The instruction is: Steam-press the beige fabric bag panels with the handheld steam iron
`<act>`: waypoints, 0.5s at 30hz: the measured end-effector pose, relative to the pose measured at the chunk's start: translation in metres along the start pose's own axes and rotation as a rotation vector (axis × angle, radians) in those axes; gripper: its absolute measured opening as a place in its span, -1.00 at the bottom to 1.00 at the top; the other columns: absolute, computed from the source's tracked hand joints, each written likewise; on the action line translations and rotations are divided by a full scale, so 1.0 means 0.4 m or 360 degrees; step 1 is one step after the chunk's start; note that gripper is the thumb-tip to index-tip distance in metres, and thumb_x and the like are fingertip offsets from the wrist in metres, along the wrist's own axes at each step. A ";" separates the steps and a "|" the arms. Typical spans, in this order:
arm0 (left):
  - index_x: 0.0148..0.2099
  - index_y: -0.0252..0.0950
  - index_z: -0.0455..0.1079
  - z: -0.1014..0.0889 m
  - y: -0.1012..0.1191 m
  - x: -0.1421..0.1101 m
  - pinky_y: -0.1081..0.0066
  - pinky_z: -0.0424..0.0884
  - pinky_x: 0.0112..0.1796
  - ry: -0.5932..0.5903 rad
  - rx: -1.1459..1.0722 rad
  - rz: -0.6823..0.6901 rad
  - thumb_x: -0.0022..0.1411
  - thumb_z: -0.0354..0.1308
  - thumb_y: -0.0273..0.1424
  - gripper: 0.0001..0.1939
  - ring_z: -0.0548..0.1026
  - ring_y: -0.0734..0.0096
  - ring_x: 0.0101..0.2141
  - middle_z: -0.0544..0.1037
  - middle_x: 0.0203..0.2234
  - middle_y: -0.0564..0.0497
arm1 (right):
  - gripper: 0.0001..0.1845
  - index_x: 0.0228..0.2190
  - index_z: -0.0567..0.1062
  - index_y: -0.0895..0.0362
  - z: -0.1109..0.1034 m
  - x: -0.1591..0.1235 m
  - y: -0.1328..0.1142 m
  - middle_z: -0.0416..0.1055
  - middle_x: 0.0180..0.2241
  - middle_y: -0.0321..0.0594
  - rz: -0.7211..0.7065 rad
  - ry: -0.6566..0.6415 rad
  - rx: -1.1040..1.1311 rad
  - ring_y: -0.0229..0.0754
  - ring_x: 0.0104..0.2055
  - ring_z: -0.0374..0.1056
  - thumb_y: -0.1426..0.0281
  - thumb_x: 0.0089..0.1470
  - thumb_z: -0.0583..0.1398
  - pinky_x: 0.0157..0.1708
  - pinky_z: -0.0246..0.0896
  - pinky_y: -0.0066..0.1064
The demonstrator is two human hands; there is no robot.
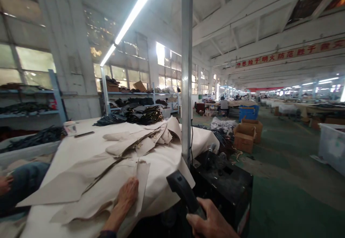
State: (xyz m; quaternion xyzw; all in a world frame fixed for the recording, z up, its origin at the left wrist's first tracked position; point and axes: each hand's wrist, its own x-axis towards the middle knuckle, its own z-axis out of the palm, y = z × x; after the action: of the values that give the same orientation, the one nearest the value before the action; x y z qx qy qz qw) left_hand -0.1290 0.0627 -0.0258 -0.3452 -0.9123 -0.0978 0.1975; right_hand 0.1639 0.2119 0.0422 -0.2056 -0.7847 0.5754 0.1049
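Note:
My left hand (126, 196) lies flat with fingers stretched out on a pile of beige cut fabric pieces (115, 159) draped over the work table (81, 137). My right hand (210, 222) at the bottom edge is wrapped round a black handle (183, 191) that rises up and to the left from a black machine (226, 187). A metal pole (187, 69) stands between table and machine.
A heap of dark pieces (140, 114) lies at the table's far end, beside a white cup (70, 127). Another person's knee in jeans (24, 180) is at the left. Cardboard boxes (245, 135), a blue bin (248, 112) and a white crate (332, 146) stand on the green floor.

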 end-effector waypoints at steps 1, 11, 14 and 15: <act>-0.17 -0.57 0.44 -0.025 0.009 -0.014 0.11 0.37 -0.16 0.0031 -0.0058 -0.0070 0.18 -0.17 -0.68 -0.64 0.51 0.01 -0.16 0.51 -0.19 -0.47 | -0.62 -0.23 0.37 0.19 0.012 0.012 -0.019 0.36 -0.61 -0.37 -0.0061 -0.0067 0.0016 -0.27 -0.62 0.31 0.17 -0.02 0.16 -0.60 0.22 -0.48; -0.04 -0.39 0.42 -0.216 0.128 -0.298 0.28 0.47 -0.35 0.0291 -0.2363 -0.0787 0.27 -0.24 0.00 -0.37 0.55 0.16 -0.31 0.59 -0.34 -0.18 | -0.69 -0.22 0.44 0.15 0.319 0.176 -0.128 0.49 -0.41 -0.17 -0.1040 -0.0419 -0.0406 -0.13 -0.38 0.44 0.23 0.20 0.00 -0.39 0.37 -0.39; 0.01 -0.32 0.40 -0.199 0.053 -0.372 0.19 0.50 -0.29 0.0396 -0.2181 -0.1098 0.21 -0.10 0.00 -0.43 0.54 0.05 -0.21 0.60 -0.29 -0.18 | -0.67 -0.03 0.38 0.15 0.411 0.192 -0.096 0.45 -0.10 -0.05 -0.1547 -0.0483 -0.0599 -0.03 -0.05 0.35 0.39 0.23 -0.03 -0.05 0.24 -0.28; 0.00 -0.29 0.41 -0.187 0.020 -0.398 0.15 0.50 -0.23 0.0364 -0.2071 -0.1159 0.20 -0.07 -0.01 -0.46 0.52 0.03 -0.16 0.60 -0.26 -0.17 | -0.66 -0.01 0.36 0.16 0.436 0.199 -0.091 0.43 -0.05 -0.04 -0.1699 -0.0516 -0.0692 -0.02 -0.02 0.33 0.42 0.23 -0.04 -0.02 0.20 -0.28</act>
State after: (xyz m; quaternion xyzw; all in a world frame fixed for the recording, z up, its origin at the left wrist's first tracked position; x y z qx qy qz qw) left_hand 0.0072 -0.0491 -0.0259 -0.0564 -0.7006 -0.7113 0.0023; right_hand 0.0154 0.0880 0.0160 0.2907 -0.8852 0.2933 0.2140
